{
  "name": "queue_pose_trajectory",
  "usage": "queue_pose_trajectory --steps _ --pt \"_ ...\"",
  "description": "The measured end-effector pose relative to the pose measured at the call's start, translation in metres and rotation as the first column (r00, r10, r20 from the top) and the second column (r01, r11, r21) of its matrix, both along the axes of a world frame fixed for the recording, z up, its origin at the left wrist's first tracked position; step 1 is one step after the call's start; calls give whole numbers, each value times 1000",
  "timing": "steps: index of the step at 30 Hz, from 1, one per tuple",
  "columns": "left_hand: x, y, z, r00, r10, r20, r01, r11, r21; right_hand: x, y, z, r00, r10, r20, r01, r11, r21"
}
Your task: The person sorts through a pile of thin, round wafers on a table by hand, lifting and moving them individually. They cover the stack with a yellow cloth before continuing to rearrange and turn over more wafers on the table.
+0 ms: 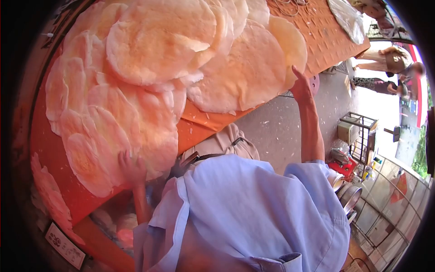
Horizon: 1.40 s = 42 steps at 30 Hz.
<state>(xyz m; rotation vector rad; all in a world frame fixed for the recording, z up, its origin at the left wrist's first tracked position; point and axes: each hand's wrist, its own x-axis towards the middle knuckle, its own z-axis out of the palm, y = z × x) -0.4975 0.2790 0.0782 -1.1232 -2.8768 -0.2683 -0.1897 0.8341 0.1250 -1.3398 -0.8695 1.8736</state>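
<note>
Large, thin, pale round flatbreads [163,41] lie overlapped in a wide heap over an orange-covered table [199,127]. My left hand [132,168] is at the near edge of the heap on the left, its fingers stretched out and slightly apart against the lower flatbreads [149,127]. On the right, my right hand [301,85] is at the rim of a flatbread [290,45] that sticks out past the others. Its thumb lies along that rim, and the other fingers are mostly hidden; the hand appears closed on the edge.
A clear plastic bag [346,20] lies at the table's far right corner. On the right are a dark metal rack [362,131], a red item [343,167] and metal pans [350,197]. People [392,61] stand outside near the opening. A printed card [65,245] is at lower left.
</note>
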Motion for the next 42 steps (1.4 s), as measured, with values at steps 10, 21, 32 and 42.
queue_pose_trajectory --steps 10,21,32,42 --pt "-12 15 46 992 -7 128 -3 997 72 -41 -22 79 995 44 88 -78 896 438" --pt "9 49 44 997 -36 66 25 987 160 -140 28 262 898 247 363 -439 534 723" --pt "-11 36 30 995 -16 -103 21 999 46 -226 186 179 822 542 173 -512 571 642" --pt "-48 -12 63 945 324 42 -326 924 201 -123 -76 -20 815 486 317 -561 798 221"
